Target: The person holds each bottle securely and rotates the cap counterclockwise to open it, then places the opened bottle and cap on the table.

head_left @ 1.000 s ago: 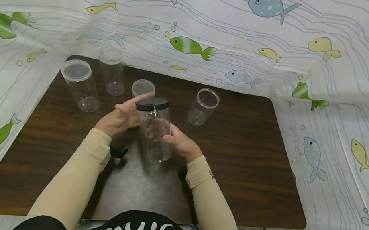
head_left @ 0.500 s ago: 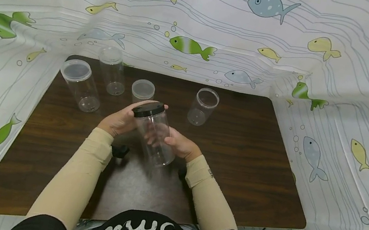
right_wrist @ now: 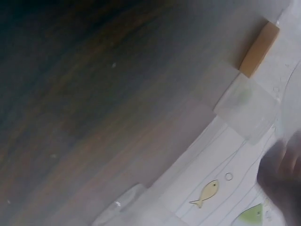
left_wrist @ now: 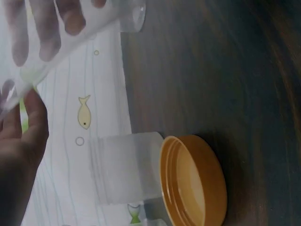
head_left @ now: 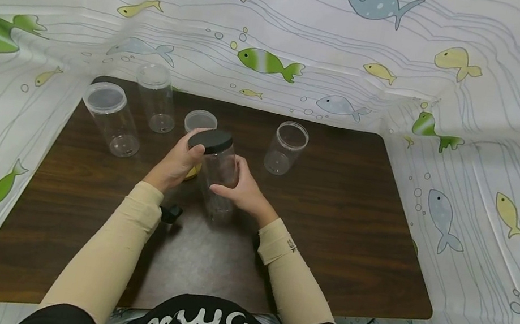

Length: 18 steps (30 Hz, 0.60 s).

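Observation:
In the head view, a tall clear plastic jar (head_left: 220,170) with a black lid (head_left: 211,142) stands slightly tilted between both hands. My left hand (head_left: 174,166) grips the lid from the left, thumb against its near side. The right hand (head_left: 248,192) is wrapped round the jar's body, thumb toward me. Behind the left hand, a yellow-orange screw lid (left_wrist: 214,176) rests on its edge on the table, beside a short clear jar (left_wrist: 127,169), in the left wrist view. The right wrist view is blurred and shows part of a hand at its right edge.
Two tall clear jars with pale lids, the nearer one (head_left: 114,123) and the farther one (head_left: 156,102), stand at the back left of the brown table (head_left: 342,227). A clear jar (head_left: 286,152) stands at the back right. A fish-print sheet (head_left: 312,33) surrounds the table.
The jar has come more upright and slightly away from my body. The left hand's fingers, extended behind the lid at first, now curl round it. The right hand has shifted its hold on the body.

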{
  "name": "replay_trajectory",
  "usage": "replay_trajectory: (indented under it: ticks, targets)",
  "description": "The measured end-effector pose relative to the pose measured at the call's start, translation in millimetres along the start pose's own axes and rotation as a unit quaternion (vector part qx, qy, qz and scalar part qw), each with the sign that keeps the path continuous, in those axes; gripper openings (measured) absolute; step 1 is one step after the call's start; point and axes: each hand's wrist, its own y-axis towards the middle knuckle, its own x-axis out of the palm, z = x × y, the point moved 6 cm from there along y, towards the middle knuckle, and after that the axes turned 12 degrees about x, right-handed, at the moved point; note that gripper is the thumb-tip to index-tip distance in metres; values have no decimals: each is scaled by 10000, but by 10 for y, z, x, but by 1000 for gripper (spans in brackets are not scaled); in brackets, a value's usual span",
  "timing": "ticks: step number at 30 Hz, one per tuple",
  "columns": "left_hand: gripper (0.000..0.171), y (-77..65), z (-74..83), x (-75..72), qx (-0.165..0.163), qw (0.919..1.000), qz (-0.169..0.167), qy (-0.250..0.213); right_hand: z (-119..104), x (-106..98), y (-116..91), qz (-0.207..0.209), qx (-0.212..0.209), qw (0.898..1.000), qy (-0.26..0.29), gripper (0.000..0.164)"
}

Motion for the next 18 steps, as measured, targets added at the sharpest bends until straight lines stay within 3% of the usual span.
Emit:
replay_trajectory:
  ticks: [3,6,12,18]
  targets:
    - [106,21,43,3,165,9998,105,-38,-48,0,-2,570,-173,9964,-595,89]
    - [107,38,87,-4,286,9994,142,-132,-69,0,-4,838,-310,9935,-709,93]
    - [110,73,154,-66,506,9978,246,-350,-70,-18,-3,917,-395,9919,-779,92]
    - [90,90,223,-146,543,9968,428,-388,-25,-49,11,889,-376,9914,-879,89]
